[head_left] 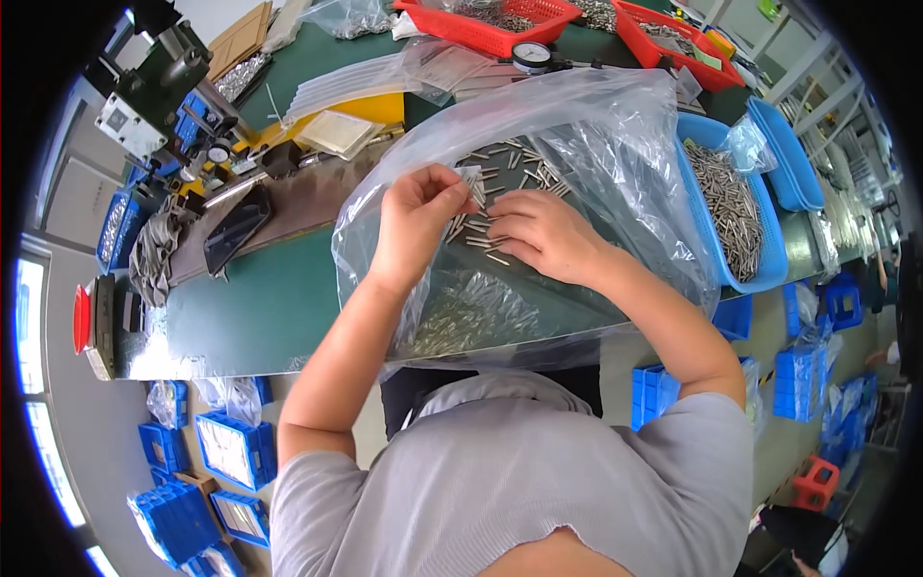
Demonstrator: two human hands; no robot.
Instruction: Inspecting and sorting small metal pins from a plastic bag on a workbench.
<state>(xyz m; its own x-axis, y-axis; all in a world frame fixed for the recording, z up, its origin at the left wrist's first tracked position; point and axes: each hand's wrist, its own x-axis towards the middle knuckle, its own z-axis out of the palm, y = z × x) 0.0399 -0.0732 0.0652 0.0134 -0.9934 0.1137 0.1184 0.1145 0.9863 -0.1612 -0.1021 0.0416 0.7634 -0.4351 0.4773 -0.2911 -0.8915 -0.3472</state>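
A large clear plastic bag point(615, 154) lies open on the green table point(260, 298), and both my hands are inside it. Several small metal pins point(510, 163) are scattered on the dark surface within the bag, with a heap of more pins point(461, 322) at its near end. My left hand point(418, 216) pinches a few pins between thumb and fingers, raised slightly. My right hand point(543, 231) rests palm down on the loose pins just to the right, fingers curled over them.
A blue basket of metal pins point(731, 212) stands right of the bag. Red baskets point(500, 29) and a dial gauge point(531, 56) sit at the back. A dark machine point(159, 82) and a black tray point(236, 229) are at left. Blue crates point(231, 447) lie on the floor.
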